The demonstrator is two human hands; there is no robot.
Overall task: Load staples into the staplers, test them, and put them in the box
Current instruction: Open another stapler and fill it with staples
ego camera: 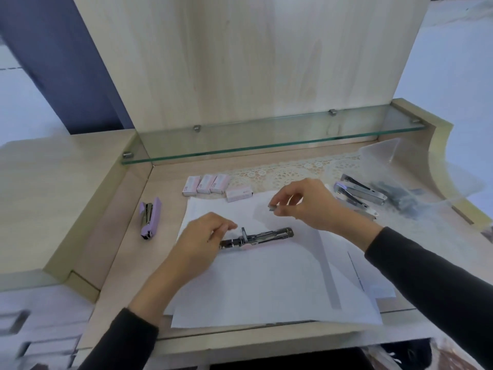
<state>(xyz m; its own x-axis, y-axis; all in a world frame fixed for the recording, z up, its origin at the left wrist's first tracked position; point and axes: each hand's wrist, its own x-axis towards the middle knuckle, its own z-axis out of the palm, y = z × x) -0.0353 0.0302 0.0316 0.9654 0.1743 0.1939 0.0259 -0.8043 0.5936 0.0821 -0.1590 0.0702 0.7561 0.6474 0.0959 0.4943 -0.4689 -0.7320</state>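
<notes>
Between the left grip [202,237] and the right grip [312,206], an open stapler [262,236] lies across the paper [266,284]. Left of the left grip is a strip of bare desk [170,209], then a purple stapler [150,218]. Beyond both grips, staple boxes [210,186] sit under a low glass shelf [266,144]. Bagged staplers [360,192] block the right.

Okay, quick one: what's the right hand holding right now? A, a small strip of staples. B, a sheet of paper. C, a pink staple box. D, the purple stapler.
A: the right hand pinches a small grey strip of staples above the paper, near the opened stapler.
</notes>
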